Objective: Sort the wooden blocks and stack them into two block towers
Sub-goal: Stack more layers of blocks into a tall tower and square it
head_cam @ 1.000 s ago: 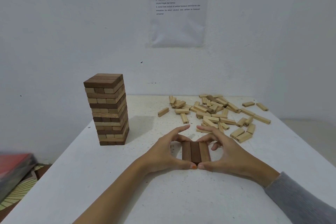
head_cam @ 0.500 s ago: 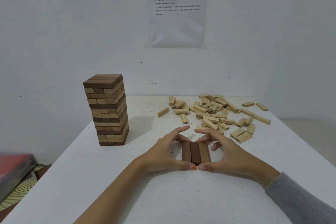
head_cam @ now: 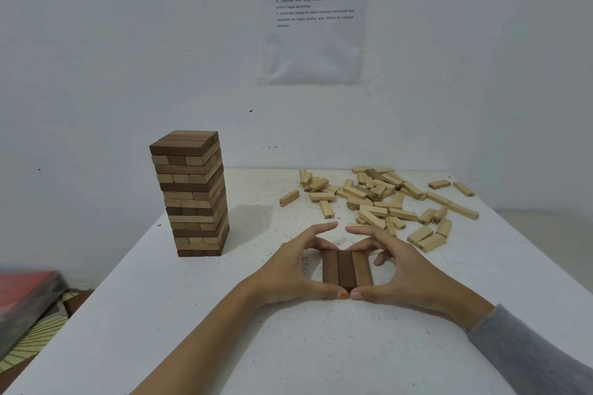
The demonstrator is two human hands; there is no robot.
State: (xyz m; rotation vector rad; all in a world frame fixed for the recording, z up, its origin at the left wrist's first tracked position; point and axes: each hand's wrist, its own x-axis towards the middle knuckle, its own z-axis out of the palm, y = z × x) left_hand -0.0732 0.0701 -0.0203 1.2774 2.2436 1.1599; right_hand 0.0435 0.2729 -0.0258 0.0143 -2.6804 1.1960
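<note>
Wooden blocks lie in three places on the white table [head_cam: 321,346]. Near the person, in the middle, a row of three brown blocks [head_cam: 347,269] lies flat on the table, the long sides touching each other, the short ends pointing to the person and to the wall. The left hand [head_cam: 288,269] and the right hand [head_cam: 407,269] are closed around this row from both sides. The two thumbs lie along the near end of the row and their tips meet there. The other fingers are curved round the far end; the two index fingers arch above it and their tips are near each other but apart. So both hands hold the row between thumb and fingers. The right arm wears a grey sleeve [head_cam: 529,353]; the left forearm is bare.

At the left side of the table, well apart from the hands, stands a tower [head_cam: 192,196] of light and dark blocks, upright, with a dark layer on top. At the far right side lies a loose pile of light blocks [head_cam: 385,202], scattered in all directions, some with small numbers on the ends. On the white wall behind hangs a sheet of paper [head_cam: 316,16] with printed lines
</note>
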